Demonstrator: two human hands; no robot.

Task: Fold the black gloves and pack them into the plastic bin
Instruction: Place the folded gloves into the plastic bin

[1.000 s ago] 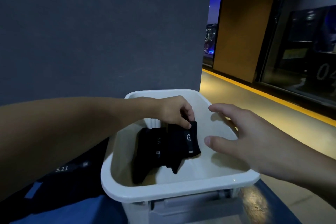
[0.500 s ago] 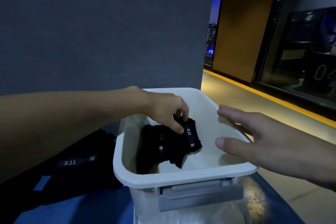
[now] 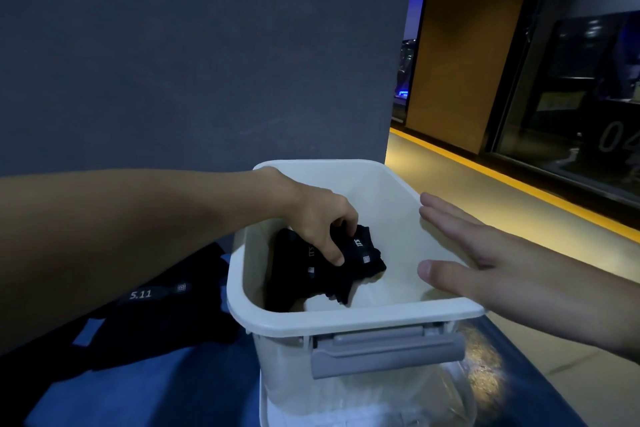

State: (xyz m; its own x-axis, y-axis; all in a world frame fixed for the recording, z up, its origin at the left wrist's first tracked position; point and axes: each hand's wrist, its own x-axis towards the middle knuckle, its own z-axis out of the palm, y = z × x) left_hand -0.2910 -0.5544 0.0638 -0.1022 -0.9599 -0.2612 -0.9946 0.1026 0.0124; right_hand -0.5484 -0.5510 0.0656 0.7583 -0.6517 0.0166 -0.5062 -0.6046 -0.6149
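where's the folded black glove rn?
Head view: the folded black glove sits in the left half of the white bin, gripped by the left hand. The open right hand is at the bin's right rim.

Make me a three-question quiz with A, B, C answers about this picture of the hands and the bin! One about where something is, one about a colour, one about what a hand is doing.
1. Where are the folded black gloves that the left hand grips?
A. on the floor
B. inside the white bin
C. hanging on the wall

2. What colour is the latch on the bin's near side?
A. grey
B. red
C. green

3. How is the right hand?
A. a tight fist
B. open, fingers straight
C. pinching a glove

Answers:
1 B, the gloves sit below the bin's rim.
2 A, the latch is plain grey under the white rim.
3 B, its fingers are stretched flat and hold nothing.
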